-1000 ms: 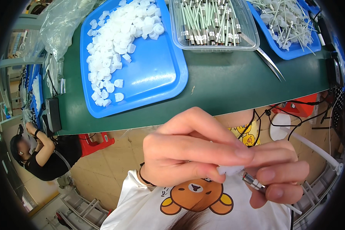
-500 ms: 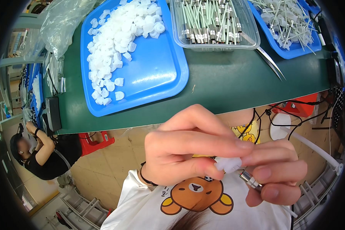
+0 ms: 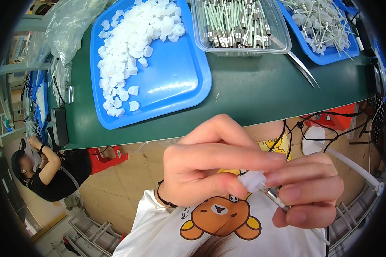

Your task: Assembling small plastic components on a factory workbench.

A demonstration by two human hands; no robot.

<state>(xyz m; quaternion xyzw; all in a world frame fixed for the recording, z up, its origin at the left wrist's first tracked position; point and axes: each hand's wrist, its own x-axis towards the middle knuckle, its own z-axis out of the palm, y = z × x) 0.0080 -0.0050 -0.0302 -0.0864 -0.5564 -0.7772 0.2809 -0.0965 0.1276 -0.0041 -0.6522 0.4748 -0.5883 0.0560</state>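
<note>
**Close to the chest, below the bench edge: white cap meeting a metal-tipped rod**

Held between both hands, in front of a white shirt with a bear print (image 3: 221, 216). Left hand (image 3: 206, 165) closed, thumb and forefinger pinching a small white plastic cap (image 3: 252, 180). Right hand (image 3: 309, 190) closed around a thin rod with a metal ferrule (image 3: 273, 197), its pale tail running out below the fingers toward lower right. Cap and rod tip touching, or very nearly; depth of seating hidden by the fingertips. Judged step: fitting cap onto rod end, alignment phase. Next move calls for keeping the two axes in line and pressing straight, with no sideways bend at the ferrule.

Above, on the green bench top (image 3: 253, 94): blue tray (image 3: 176, 81) with a heap of loose white caps (image 3: 133, 38); beside it a clear tub (image 3: 240, 45) full of green metal-tipped rods (image 3: 236, 21); at far right a second blue tray (image 3: 330, 55) with white-ended pieces (image 3: 319, 19), apparently already capped. Steel tweezers (image 3: 302, 68) lying on the bench between tub and second tray. Crumpled clear bag (image 3: 68, 25) at the upper left corner. Black cables (image 3: 330, 124) hanging under the bench edge, well apart from the hands. Another person (image 3: 43, 171) at work far left, uninvolved. Nothing between cap and rod but the holder's own fingertips, which mask the joint.
</note>
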